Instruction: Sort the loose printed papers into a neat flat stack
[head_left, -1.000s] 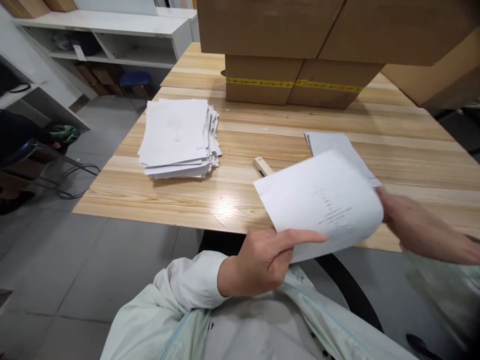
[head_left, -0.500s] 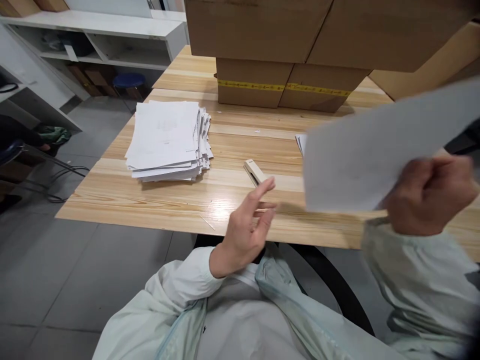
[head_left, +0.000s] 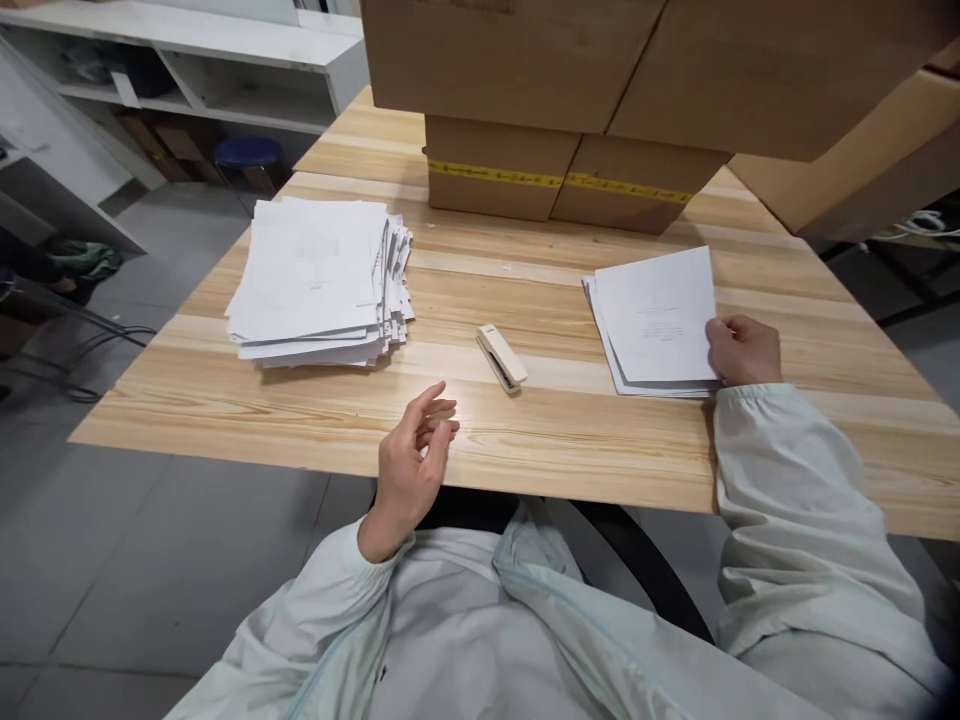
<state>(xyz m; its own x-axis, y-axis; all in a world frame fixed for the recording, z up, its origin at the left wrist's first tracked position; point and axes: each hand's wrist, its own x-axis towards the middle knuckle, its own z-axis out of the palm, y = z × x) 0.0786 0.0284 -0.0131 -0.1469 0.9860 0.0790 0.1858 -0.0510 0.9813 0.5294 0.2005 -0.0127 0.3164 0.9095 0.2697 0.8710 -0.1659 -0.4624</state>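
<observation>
Some paper, middle right of the frame, was pinched by the right hand. I guessed it was being laid down; letting go called for care. The left hand hung empty, half curled.

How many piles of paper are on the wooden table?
2. A taller pile sits left of the stapler; a thinner pile lies right of it, the right hand at its edge. The cardboard boxes could hide more.
</observation>
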